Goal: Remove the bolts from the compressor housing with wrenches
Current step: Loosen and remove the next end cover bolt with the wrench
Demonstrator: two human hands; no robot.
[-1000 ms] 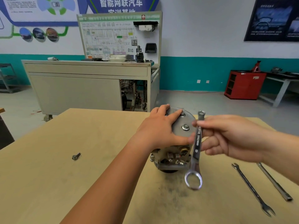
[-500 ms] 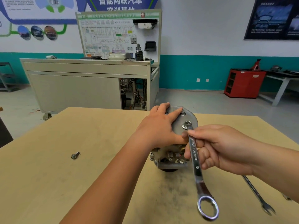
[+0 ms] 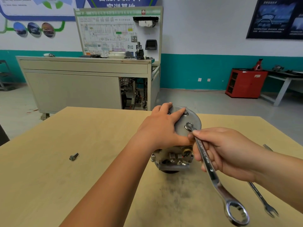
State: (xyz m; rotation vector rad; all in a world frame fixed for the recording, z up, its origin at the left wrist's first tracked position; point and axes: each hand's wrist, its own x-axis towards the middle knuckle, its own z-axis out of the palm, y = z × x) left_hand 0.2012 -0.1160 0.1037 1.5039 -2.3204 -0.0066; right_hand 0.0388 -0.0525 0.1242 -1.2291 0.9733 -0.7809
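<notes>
The housing (image 3: 173, 158) stands on the worktop (image 3: 49, 185) under the left grip (image 3: 162, 128), whose straight fingers press flat on its end plate. The right grip (image 3: 226, 151), just beside it, curls round a wrench (image 3: 207, 159) whose small ring sits on a bolt (image 3: 189, 125). A loose bolt (image 3: 73, 156) lies well left of the left grip.

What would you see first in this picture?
The shiny wrench in the middle: the right hand grips it, its small end on a bolt atop the compressor. The left hand presses on the compressor, and a loose bolt lies left on the table.
</notes>
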